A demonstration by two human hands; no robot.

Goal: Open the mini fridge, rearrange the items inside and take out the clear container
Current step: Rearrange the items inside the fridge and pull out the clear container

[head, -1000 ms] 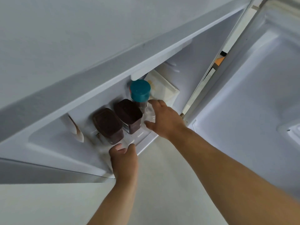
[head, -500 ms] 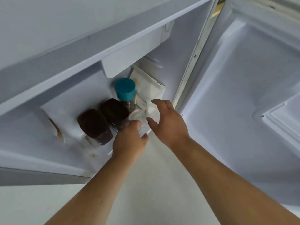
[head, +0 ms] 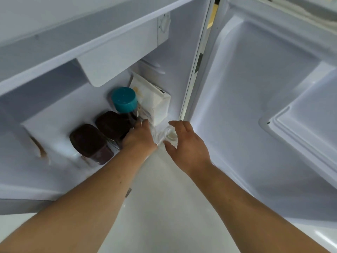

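While the fridge door (head: 264,106) stood open, both hands flanked the clear container (head: 170,136). The left hand (head: 140,138) gripped its nine-o'clock side; the right hand (head: 187,146) hovered open at three. Jars (head: 91,143), a teal-capped bottle (head: 125,100) and a carton (head: 155,105) crowded from nine to twelve.

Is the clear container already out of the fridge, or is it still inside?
Still inside. The clear container sits on the fridge floor near the front edge, between the left hand and the right hand.

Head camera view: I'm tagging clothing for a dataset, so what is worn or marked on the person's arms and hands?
Both forearms are bare with no sleeves in view. The left hand and right hand show no gloves, rings or watch. A small dark mark sits on the left forearm.
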